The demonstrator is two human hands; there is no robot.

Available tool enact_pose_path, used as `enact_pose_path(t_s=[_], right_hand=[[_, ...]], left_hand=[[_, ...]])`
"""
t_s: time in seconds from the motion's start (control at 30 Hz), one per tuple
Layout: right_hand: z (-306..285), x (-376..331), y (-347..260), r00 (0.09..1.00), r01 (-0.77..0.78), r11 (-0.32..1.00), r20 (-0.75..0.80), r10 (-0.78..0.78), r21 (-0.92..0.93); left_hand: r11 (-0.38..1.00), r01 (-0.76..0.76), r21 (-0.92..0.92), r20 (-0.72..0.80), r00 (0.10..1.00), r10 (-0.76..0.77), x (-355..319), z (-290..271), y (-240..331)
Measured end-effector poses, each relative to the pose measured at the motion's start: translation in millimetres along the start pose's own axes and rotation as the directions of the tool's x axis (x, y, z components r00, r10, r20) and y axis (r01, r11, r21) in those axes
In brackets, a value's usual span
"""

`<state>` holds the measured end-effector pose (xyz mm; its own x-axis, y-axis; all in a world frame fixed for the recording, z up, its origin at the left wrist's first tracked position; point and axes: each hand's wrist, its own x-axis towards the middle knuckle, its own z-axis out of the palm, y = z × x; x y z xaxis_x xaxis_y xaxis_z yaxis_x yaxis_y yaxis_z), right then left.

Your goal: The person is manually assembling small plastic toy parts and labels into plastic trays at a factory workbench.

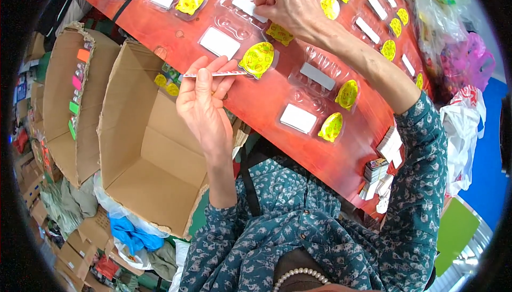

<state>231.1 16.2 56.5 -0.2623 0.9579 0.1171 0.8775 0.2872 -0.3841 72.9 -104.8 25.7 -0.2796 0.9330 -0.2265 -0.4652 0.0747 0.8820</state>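
Pearl beads [298, 275] of a necklace and a teal patterned blouse [330, 228] fill the bottom of the view, closest to the lens. Both forearms rise from there toward a red table [250, 100] that runs slantwise across the picture.

Left hand [204, 100] is raised above the table's near edge, its thumb and fingers pressed together on a thin flat strip [213, 74] that points toward a yellow printed card [257, 58] lying in a clear plastic blister tray [234, 41]. Whether the strip's tip touches that card cannot be told.

Right hand [288, 4] reaches farther over the table, fingers pinched shut on a small white card [248, 7] which it holds over another clear tray at the table's far side.

More clear trays lie in rows on the red surface, many with a white rectangular card [298, 118] and a yellow card [331, 127] in them. Near the right elbow, at the table's edge, sits a stack of small cards [385, 153].

To the left of the table stands an open cardboard box [144, 153], and beyond it a second box [80, 100] holding small coloured items along one wall. Blue plastic [130, 234] lies crumpled below the first box. White and pink plastic bags [464, 105] hang at the right.
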Motion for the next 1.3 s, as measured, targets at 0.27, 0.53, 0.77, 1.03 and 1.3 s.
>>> enact_pose_path(t_s=[0.27,0.53,0.77,1.03,1.3], right_hand=[[-31.5,-25.5,-29.5,0.915,0.399,0.762,-0.162,-0.37,0.51],[-6.3,-56.5,-40.5,0.865,0.488,0.809,-0.056,-0.499,0.328],[-21.6,-60.0,-48.7,0.948,0.162,0.742,0.106,-0.3,0.651],[-42.5,-51.9,-26.6,0.959,-0.132,0.7,0.269,-0.089,0.702],[-33.6,-58.5,-20.7,0.95,0.024,0.833,0.247,-0.191,0.552]], left_hand=[[0.994,-0.005,-0.113,0.032,0.999,0.009,3.5,4.1,8.3],[0.996,0.002,-0.087,-0.013,1.0,-0.003,-9.0,20.2,11.4],[0.991,-0.053,-0.121,0.061,0.996,0.061,-11.9,7.0,8.2],[0.986,0.019,-0.168,0.114,0.993,0.0,-5.7,19.1,6.0],[0.994,0.09,-0.063,0.094,0.992,-0.084,-2.7,27.1,6.1]])
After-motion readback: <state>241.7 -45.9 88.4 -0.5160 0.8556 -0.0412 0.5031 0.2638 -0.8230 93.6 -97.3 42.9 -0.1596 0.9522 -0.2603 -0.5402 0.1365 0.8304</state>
